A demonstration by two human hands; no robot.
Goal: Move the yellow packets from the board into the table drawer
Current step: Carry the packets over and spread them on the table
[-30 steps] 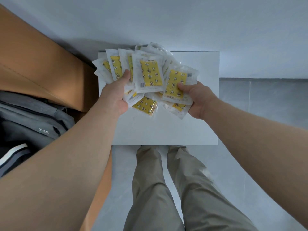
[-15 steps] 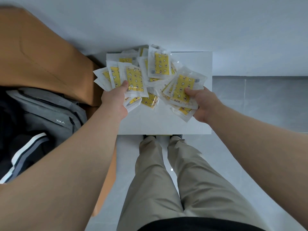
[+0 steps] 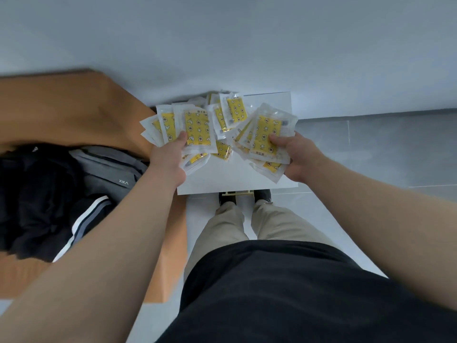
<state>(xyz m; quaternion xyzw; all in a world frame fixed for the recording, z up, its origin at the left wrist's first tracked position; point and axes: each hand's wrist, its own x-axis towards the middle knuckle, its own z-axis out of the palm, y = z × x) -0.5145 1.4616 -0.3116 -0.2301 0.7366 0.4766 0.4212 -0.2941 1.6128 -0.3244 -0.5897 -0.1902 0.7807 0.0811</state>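
Over the white board (image 3: 237, 180), 2 hands are holding up yellow packets. The left hand (image 3: 169, 160) is gripping the left bunch (image 3: 196, 131), which is spreading out like a fan, and its thumb is pressing down on the top packet. The right hand (image 3: 295, 157) is gripping the right bunch (image 3: 265, 134) the same way, with the thumb on top and the fingers hiding underneath. Between the 2 bunches and a little behind them, more loose packets (image 3: 233, 112) are lying in a heap at the far end of the board, near the wall. Each packet is showing a yellow middle with little stars and faces inside a clear wrapper. Beside the left arm, a grey backpack (image 3: 108, 174) is resting next to some black clothes (image 3: 37, 194) on an orange-brown surface (image 3: 74, 112). Below the board, the person is standing on a grey floor (image 3: 371, 149) in beige trousers (image 3: 247, 226).
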